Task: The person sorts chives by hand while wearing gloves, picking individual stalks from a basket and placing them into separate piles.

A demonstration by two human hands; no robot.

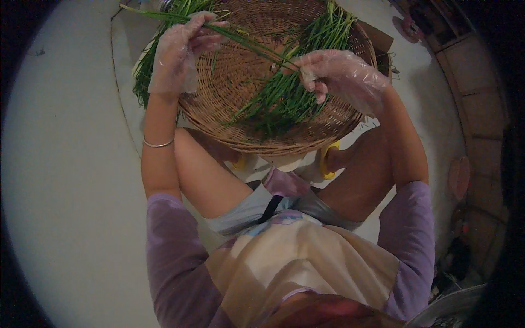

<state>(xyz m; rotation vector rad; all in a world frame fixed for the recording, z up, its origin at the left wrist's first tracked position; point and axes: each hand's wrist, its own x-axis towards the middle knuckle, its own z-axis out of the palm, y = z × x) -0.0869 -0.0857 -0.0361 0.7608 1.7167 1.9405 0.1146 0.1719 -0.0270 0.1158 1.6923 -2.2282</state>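
My left hand (180, 53), in a clear plastic glove, grips a thin bunch of long green chive-like leaves (251, 45) near the upper left. The bunch slants down to my right hand (344, 78), also gloved, whose thumb and fingertips pinch its other end. Both hands are above a round wicker basket (229, 133) in front of my knees. Inside the basket, a loose heap of green leaves (283, 102) lies below my right hand. Another bunch with paler ends (334, 28) rests against the far right side. More greens (144, 80) hang beside the basket, partly hidden by my left hand.
A cardboard box (375, 37) stands behind the basket's right side. Yellow slippers (330, 160) are on my feet beneath the near rim. Brown tiling (484, 110) runs along the right. The rim of a metal basin (451, 301) shows at lower right.
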